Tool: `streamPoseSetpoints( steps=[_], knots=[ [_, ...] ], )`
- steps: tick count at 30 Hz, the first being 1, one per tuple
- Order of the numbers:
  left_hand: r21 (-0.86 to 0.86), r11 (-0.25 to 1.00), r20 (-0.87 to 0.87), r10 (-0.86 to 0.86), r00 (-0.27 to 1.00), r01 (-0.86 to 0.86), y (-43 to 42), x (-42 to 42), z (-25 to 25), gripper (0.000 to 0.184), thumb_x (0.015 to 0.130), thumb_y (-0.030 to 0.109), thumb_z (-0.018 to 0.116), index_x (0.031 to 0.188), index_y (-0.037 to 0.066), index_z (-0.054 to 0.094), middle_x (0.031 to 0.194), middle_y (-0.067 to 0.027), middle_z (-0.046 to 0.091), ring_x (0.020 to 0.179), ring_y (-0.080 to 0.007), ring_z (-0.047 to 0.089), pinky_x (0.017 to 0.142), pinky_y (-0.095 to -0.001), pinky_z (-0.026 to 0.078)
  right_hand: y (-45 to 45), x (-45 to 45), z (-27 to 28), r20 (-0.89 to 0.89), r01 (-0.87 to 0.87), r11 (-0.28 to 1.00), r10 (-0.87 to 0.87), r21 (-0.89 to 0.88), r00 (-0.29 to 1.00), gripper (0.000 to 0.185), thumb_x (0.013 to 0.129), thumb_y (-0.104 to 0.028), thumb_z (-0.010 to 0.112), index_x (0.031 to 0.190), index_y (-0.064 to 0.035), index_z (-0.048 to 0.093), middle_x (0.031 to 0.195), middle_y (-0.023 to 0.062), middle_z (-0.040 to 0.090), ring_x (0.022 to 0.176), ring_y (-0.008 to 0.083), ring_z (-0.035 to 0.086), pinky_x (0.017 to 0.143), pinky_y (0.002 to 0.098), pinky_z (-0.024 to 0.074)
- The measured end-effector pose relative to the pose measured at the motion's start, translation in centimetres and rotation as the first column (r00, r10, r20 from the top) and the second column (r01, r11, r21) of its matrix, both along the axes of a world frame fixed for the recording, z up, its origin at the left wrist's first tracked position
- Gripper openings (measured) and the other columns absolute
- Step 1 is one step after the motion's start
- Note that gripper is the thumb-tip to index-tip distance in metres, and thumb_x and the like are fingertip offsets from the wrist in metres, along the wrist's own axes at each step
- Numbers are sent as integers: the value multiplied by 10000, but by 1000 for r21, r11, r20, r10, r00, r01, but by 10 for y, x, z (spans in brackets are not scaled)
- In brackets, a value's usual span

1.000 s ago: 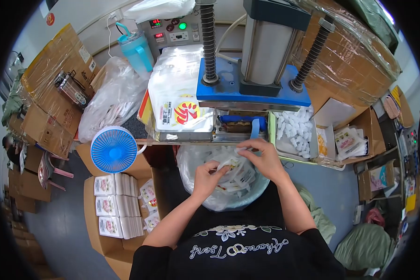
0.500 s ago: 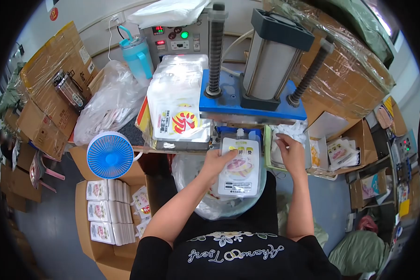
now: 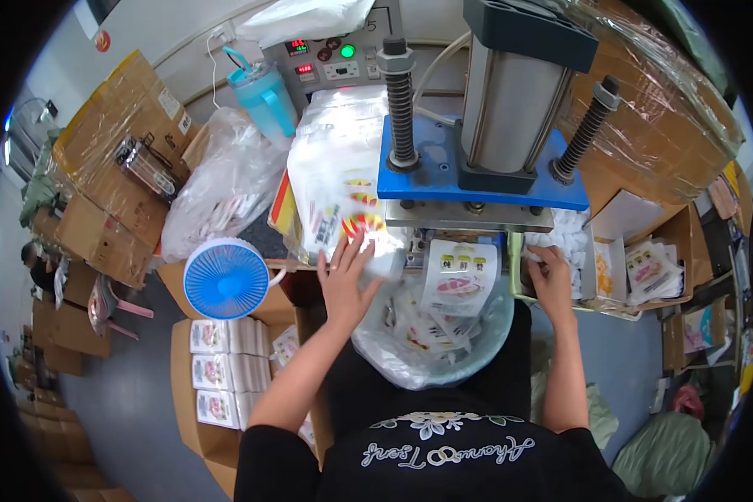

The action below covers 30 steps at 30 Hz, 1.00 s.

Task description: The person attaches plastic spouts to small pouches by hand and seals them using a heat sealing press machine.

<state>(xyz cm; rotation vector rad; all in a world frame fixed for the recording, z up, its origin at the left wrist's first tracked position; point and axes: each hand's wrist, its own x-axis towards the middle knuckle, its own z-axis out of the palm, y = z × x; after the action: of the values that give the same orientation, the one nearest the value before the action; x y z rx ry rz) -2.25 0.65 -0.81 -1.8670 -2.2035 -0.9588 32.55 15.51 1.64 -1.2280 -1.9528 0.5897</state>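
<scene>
My left hand point(image 3: 347, 280) has its fingers spread at the near end of a stack of printed white pouches point(image 3: 339, 180), touching or just over the top one. A single printed pouch point(image 3: 460, 280) is below the press, above the bag-lined bin point(image 3: 381, 360), and neither hand touches it. My right hand point(image 3: 552, 280) is at the green-rimmed tray point(image 3: 516, 268) beside small white pieces point(image 3: 567, 238). Its fingers are bent together, and what they may hold is too small to make out. More pouches lie inside the bin.
A press with a blue plate point(image 3: 435, 180) stands straight ahead. At the left are a blue fan point(image 3: 226, 280) and a carton point(image 3: 184, 418) of stacked pouches. A blue tumbler point(image 3: 263, 100) stands behind. Another box point(image 3: 682, 289) with pouches sits at the right.
My left hand has let go of the spouted pouch and moved left to the stack. That pouch is now loose above the bin. My right hand remains at the tray; the view has shifted.
</scene>
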Motion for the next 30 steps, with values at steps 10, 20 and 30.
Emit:
streamPoseSetpoints(
  steps=[10, 20, 30],
  knots=[
    [20, 992, 840, -86, 535, 128, -26, 55, 43, 82, 844, 60, 753, 866, -16, 729, 748, 49, 639, 648, -7, 481, 575, -189, 364, -49, -49, 45, -279, -89, 982, 39, -167, 960, 215, 845, -80, 736, 1056, -45, 719, 928, 48, 677, 794, 115, 622, 677, 253, 498],
    [-112, 936, 906, -42, 420, 335, -45, 67, -15, 228, 885, 190, 721, 918, -35, 731, 684, -29, 653, 662, -38, 518, 592, -250, 420, -78, -74, 41, -104, -447, 817, 442, -363, 891, 230, 818, -103, 748, 1046, -70, 749, 948, 101, 700, 878, 222, 626, 803, 323, 494],
    [-95, 939, 826, -111, 552, 330, -27, 82, -7, 207, 872, 142, 727, 951, -49, 728, 770, -52, 707, 728, -74, 609, 672, -260, 482, -59, -64, 48, 200, -466, 881, 473, -83, 858, 167, 875, -59, 644, 1025, -49, 717, 954, 115, 698, 945, 284, 629, 839, 375, 493]
  ],
)
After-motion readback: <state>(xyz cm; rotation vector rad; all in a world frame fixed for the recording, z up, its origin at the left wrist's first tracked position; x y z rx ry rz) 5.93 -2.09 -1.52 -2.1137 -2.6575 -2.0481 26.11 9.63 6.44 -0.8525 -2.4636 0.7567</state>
